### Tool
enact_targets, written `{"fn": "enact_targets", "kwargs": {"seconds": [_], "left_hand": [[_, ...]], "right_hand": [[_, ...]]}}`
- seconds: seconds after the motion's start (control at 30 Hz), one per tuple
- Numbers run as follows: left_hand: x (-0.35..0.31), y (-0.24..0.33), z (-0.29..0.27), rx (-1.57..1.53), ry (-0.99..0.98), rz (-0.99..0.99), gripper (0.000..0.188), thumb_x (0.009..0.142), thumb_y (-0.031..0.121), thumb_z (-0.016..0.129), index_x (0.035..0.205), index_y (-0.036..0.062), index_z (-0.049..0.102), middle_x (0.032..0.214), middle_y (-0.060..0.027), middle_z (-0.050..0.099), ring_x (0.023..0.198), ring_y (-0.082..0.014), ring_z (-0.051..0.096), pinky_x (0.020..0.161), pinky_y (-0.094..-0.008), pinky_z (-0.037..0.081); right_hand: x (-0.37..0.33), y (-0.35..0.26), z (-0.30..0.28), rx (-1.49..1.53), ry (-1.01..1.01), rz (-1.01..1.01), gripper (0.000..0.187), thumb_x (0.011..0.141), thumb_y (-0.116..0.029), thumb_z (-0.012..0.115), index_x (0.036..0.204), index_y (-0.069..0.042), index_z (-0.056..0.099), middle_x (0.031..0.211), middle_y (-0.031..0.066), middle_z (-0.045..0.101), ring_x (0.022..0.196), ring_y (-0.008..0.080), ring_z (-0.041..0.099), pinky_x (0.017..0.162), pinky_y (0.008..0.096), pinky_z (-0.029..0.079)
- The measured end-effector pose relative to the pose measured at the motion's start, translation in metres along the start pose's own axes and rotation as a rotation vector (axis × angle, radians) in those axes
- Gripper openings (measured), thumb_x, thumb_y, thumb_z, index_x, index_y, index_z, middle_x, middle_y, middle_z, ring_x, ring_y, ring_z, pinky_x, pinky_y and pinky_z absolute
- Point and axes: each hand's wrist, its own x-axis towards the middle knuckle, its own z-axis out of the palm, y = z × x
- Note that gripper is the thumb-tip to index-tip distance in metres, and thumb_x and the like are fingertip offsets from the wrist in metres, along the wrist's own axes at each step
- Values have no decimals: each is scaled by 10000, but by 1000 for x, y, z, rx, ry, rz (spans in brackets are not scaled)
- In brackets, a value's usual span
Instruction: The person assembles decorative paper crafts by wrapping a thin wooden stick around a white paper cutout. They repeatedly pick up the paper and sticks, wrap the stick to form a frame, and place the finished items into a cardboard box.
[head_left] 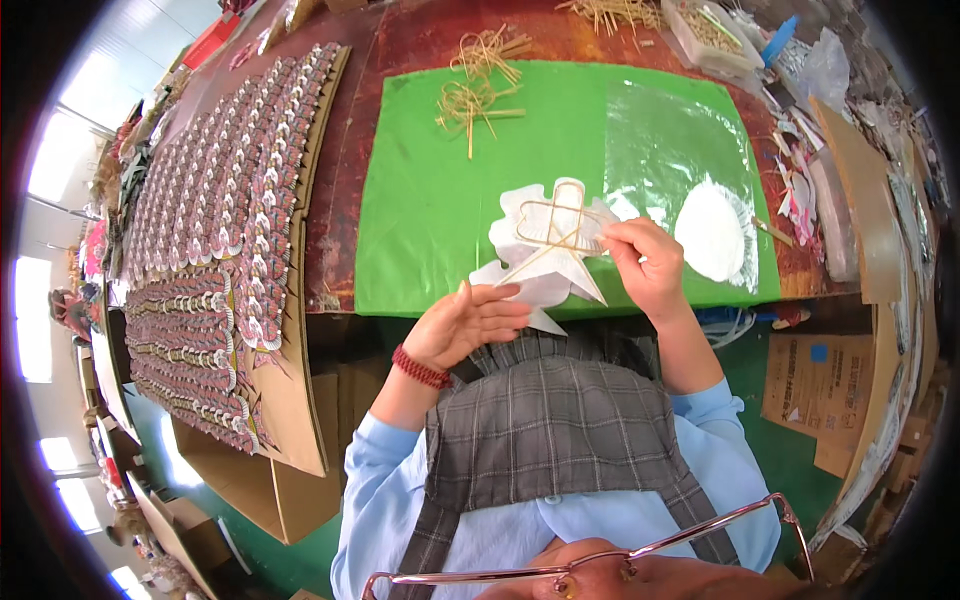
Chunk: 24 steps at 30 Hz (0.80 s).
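Observation:
A white paper cutout (507, 236) with scalloped edges and pointed tips lies at the near edge of the green mat (430, 220). On it rests a thin bamboo-strip frame (567, 222) with looped strips and crossed legs. My right hand (648, 262) pinches the right side of this frame between thumb and fingers. My left hand (470, 325), a red bead bracelet at its wrist, is at the lower left of the cutout. Its fingers are stretched out, nothing seen gripped in them. Whether they touch the paper is hard to tell.
A heap of white paste or powder (712, 232) sits on a clear plastic sheet (660, 130) at the right. Bundled bamboo frames (475, 105) lie at the back. A cardboard sheet (310, 390) with rows of patterned pieces stands left. A tub (712, 38) is at the far right.

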Motion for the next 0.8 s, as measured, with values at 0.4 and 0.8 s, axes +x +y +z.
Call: {"fn": "enact_targets", "kwargs": {"seconds": [0.4,0.8], "left_hand": [[-6,30,42,139,366,172,256,998,214,479,950,0,610,723,-28,610,479,-39,464,386,-163,330],[5,26,32,-219,460,458,152,971,147,521,897,31,586,737,-40,615,466,-40,436,376,-181,292]], "right_hand": [[17,-24,19,-142,3,-447,252,668,64,713,900,-19,657,766,80,623,602,232,600,500,311,449],[29,-59,46,-188,-6,-366,254,702,6,738,942,-19,661,802,102,612,651,264,593,531,303,449]]}}
